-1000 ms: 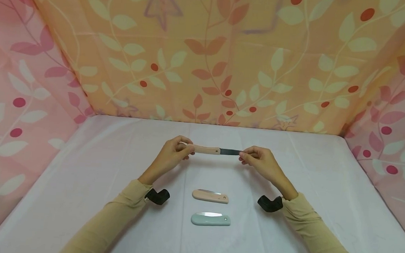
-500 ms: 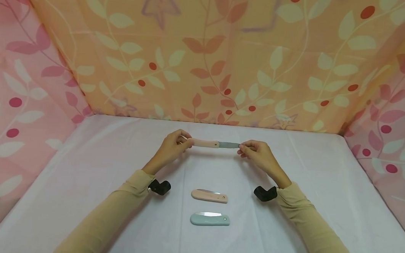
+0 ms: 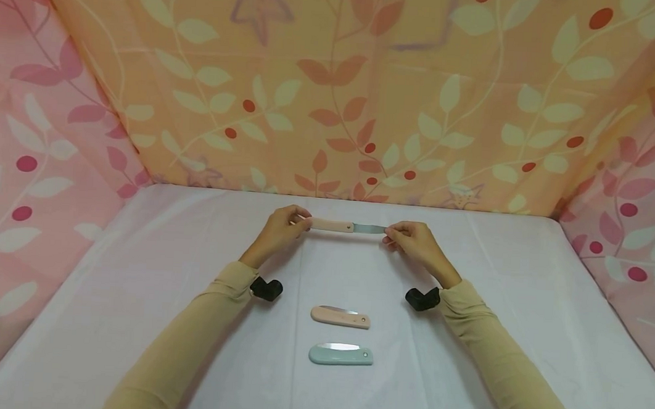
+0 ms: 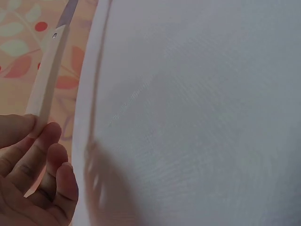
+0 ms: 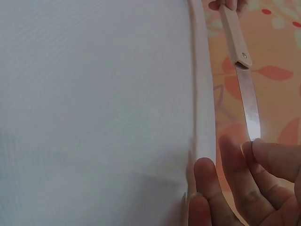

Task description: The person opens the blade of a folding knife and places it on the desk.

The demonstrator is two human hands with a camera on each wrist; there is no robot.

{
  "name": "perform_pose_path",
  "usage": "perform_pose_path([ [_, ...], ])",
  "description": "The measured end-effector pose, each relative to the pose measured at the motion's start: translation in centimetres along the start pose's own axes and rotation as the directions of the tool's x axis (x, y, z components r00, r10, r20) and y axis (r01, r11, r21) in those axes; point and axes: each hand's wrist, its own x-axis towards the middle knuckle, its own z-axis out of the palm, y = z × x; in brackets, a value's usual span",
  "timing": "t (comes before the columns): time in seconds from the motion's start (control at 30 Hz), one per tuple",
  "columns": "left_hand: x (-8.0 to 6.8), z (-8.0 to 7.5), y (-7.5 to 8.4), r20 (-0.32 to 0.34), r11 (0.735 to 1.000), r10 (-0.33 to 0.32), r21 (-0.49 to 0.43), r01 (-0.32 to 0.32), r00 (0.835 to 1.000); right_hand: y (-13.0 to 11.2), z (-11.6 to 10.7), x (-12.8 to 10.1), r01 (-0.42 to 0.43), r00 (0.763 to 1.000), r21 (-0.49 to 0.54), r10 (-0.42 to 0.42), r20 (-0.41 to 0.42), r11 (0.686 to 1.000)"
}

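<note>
Moved open knife (image 3: 332,225), left hand (image 3: 279,227) and right hand (image 3: 416,240) farther up the head view, closer to the back edge of the worktop (image 3: 502,257) than a second ago. Now showing a paler blade (image 3: 369,229), dark grey back then. Also drew left wrist camera (image 3: 268,290) and right wrist camera (image 3: 422,299) inward, nearer each other.

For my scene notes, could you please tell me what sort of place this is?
Probably a makeshift filming booth: a white-covered table, floral fabric on three sides, and black wrist cameras.
</note>
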Motion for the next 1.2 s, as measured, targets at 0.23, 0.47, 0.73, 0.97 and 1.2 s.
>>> perform_pose_path([
  [0.23, 0.6, 0.5, -0.6, 0.039, 0.998, -0.052, 0.036, 0.051, 0.998, 0.5, 0.2, 0.1, -0.083, 0.996, -0.041, 0.083, 0.015, 0.996],
  [0.47, 0.7, 1.0, -0.7, 0.088, 0.995, -0.046, 0.087, 0.039, 0.995, 0.6, -0.3, -0.6, -0.148, 0.984, -0.156, 0.162, 0.075, 0.977],
  [0.73, 0.7, 1.2, -0.4, 0.129, 0.992, -0.045, 0.119, 0.029, 0.991, 0.5, -0.8, -1.1, -0.156, 0.976, -0.239, 0.186, 0.11, 0.958],
  [0.97, 0.5, 1.2, -0.5, 0.104, 0.993, -0.039, 0.112, 0.027, 0.994, 0.9, -0.8, -1.2, -0.174, 0.976, -0.207, 0.197, 0.093, 0.963],
  [1.2, 0.2, 1.1, -0.6, 0.09, 0.993, -0.034, 0.12, 0.023, 0.995, 1.1, -0.7, -1.6, -0.183, 0.977, -0.157, 0.197, 0.08, 0.97],
])
